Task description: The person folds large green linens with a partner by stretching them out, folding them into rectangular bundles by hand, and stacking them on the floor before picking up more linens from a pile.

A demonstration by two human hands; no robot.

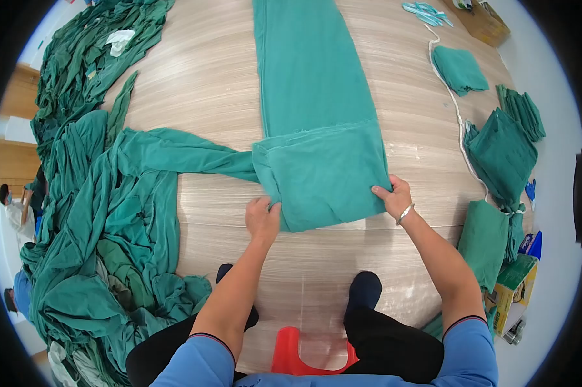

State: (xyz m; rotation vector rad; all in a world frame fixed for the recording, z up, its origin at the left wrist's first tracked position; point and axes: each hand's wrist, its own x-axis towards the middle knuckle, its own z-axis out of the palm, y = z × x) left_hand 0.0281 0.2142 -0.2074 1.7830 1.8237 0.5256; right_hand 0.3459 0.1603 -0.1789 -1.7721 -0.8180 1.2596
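A long green cloth (313, 71) lies stretched away from me on the wood-patterned surface, its near end folded back over itself with a frayed edge across the top. At the left side of the fold, my left hand (263, 220) is closed on the green cloth. My right hand (396, 195) pinches the fold's right edge between thumb and fingers; a bracelet circles that wrist. A twisted strip of green fabric (188, 151) runs from the left pile to the fold's left edge, where its end is hidden.
A big heap of crumpled green fabric (104, 206) fills the left side. Folded green bundles (504, 151), a white cord (457, 109) and a yellow-green box (515, 284) line the right. A red stool (288, 351) stands beneath me. Other people (19, 216) are at far left.
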